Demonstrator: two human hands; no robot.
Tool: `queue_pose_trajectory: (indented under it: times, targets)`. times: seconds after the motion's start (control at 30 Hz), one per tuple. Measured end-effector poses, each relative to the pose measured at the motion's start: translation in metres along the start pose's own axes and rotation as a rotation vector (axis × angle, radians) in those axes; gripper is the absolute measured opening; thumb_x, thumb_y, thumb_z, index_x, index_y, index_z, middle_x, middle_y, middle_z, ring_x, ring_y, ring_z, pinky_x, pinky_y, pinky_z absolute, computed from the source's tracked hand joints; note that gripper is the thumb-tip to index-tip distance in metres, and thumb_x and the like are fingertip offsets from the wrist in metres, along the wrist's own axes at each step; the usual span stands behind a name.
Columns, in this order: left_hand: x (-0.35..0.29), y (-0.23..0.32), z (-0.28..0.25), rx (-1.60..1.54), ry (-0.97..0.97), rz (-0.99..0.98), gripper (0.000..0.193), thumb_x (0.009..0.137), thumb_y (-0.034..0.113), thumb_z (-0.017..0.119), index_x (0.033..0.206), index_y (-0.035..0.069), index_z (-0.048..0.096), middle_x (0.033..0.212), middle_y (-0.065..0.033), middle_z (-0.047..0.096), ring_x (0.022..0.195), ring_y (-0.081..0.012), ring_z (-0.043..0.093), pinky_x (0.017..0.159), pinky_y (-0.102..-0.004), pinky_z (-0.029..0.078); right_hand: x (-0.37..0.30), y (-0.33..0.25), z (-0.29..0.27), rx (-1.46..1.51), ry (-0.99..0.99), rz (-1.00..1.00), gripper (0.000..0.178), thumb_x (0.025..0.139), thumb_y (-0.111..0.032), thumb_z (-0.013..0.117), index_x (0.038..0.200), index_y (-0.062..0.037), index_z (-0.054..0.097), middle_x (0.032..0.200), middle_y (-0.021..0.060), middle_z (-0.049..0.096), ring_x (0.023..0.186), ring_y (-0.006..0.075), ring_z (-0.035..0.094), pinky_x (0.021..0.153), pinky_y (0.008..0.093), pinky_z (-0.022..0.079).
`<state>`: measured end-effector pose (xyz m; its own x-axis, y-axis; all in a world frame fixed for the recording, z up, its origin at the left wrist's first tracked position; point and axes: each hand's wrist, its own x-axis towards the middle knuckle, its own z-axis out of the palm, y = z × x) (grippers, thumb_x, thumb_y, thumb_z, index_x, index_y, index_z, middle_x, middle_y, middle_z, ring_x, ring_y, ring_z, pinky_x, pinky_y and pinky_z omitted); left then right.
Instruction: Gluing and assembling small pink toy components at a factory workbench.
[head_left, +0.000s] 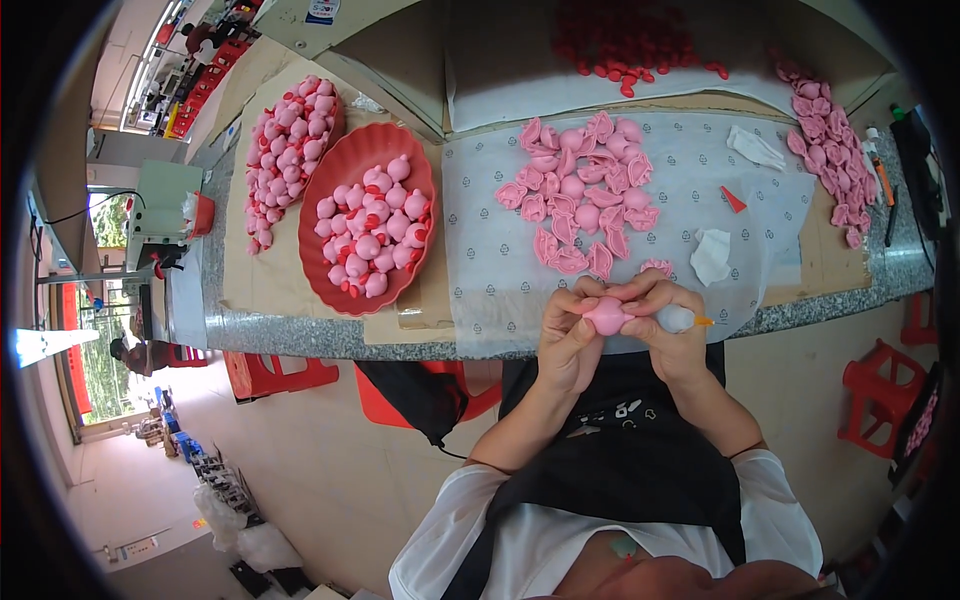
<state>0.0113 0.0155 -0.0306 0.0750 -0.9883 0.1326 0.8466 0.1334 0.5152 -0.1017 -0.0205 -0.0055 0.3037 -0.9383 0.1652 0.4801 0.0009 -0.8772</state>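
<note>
A round pink piece (607, 316) with a small knob sits between my two hands at the table's front edge. My left hand (566, 345) pinches it from the left with thumb and fingers. From the right, my right hand (672, 335) has its fingertips on the same piece. A small whitish squeeze bottle (676, 319) with an orange tip is tucked in that hand too, its tip pointing right. Just beyond my fingers lies a ruffled pink piece (656, 267). Further in, several pink cup-like pieces and balls (585, 190) are spread on a white printed sheet (480, 270).
On the left stands a red scalloped bowl (312, 255) of pink balls with red parts, beside another pile (290, 135). Small red pieces (630, 75) lie under the shelf. More pink pieces (830, 150), crumpled tissues (711, 256) and pens (880, 178) are at right.
</note>
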Motion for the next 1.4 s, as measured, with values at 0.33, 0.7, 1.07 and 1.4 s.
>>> queue_pose_trajectory:
  times: [0.33, 0.7, 1.07, 1.4]
  targets:
    - [0.012, 0.024, 0.012, 1.069, -0.169, 0.173, 0.04, 0.058, 0.007, 0.071, 0.094, 0.001, 0.053, 0.092, -0.0098, 0.054, 0.088, -0.0189, 0.051, 0.078, -0.0283, 0.038, 0.002, -0.011, -0.014, -0.116, -0.045, 0.023, 0.013, 0.061, -0.002, 0.067, 0.07, -0.0007, 0.057, 0.081, 0.0109, 0.054, 0.075, 0.0171, 0.051, 0.07, 0.0268, 0.041]
    - [0.018, 0.016, -0.008, 0.006, 0.077, -0.169, 0.032, 0.078, 0.023, 0.054, 0.098, 0.0, 0.046, 0.085, -0.0084, 0.051, 0.084, -0.0194, 0.047, 0.079, -0.0299, 0.034, 0.016, -0.051, -0.07, -1.473, 0.023, -0.088, 0.033, 0.054, 0.009, 0.056, 0.086, 0.0022, 0.054, 0.077, 0.0082, 0.051, 0.067, 0.0211, 0.051, 0.059, 0.0298, 0.041]
    - [0.02, 0.012, 0.002, -0.101, 0.19, -0.294, 0.037, 0.077, 0.022, 0.054, 0.104, 0.0, 0.044, 0.093, -0.0084, 0.05, 0.094, -0.019, 0.046, 0.085, -0.0311, 0.033, 0.035, -0.023, 0.001, -0.544, -0.083, -0.019, 0.02, 0.058, 0.004, 0.065, 0.076, 0.0006, 0.058, 0.074, 0.0055, 0.05, 0.068, 0.0122, 0.047, 0.06, 0.0216, 0.036]
    - [0.015, 0.018, -0.004, 0.03, -0.013, -0.385, 0.027, 0.079, 0.023, 0.053, 0.098, 0.005, 0.047, 0.087, -0.0005, 0.05, 0.079, -0.0075, 0.047, 0.068, -0.0213, 0.037, 0.02, -0.019, 0.009, -0.684, -0.127, -0.143, 0.012, 0.061, 0.003, 0.056, 0.072, 0.0013, 0.051, 0.073, 0.0093, 0.046, 0.068, 0.0177, 0.045, 0.061, 0.0251, 0.036]
